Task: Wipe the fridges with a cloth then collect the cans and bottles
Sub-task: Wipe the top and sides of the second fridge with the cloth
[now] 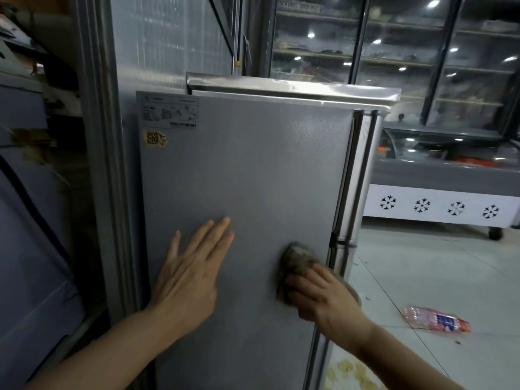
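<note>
A brownish cloth is pressed against the grey side panel of the fridge, low and near its right edge, with the right hand curled over it. The left hand is laid flat on the panel just beside, fingers straight and slightly spread. A crushed pink bottle lies on the tiled floor to the right, well apart from the fridge.
</note>
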The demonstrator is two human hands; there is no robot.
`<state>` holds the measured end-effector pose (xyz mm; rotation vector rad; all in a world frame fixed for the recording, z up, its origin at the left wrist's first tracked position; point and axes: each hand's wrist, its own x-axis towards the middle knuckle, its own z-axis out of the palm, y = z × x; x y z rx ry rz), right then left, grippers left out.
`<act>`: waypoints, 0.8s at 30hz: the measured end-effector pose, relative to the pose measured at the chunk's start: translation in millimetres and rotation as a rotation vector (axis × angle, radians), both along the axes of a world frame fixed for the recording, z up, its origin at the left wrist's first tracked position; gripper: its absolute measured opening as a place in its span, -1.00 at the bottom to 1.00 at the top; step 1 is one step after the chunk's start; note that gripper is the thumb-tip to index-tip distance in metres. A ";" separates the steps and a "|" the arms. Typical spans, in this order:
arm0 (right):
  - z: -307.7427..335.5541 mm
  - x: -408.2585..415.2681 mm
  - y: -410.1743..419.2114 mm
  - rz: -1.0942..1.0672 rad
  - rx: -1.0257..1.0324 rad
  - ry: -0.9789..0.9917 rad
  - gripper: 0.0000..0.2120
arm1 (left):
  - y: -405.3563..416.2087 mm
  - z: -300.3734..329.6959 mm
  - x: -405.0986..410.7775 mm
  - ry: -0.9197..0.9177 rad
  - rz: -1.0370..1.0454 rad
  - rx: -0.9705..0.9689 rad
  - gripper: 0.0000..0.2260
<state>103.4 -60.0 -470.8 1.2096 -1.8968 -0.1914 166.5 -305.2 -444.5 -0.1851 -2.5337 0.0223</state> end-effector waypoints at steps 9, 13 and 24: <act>32.1 -40.2 8.2 -0.427 -0.498 0.113 -0.43 | 45.6 -11.4 -28.1 -0.002 -0.076 0.004 -0.23; -72.9 -37.3 25.2 -0.433 -0.276 0.030 -0.45 | 44.6 -24.3 -36.1 -0.008 -0.029 -0.043 -0.19; -4.2 -50.7 -0.3 -0.285 -0.390 0.097 -0.44 | 19.8 -47.3 -30.8 0.031 0.073 0.027 -0.04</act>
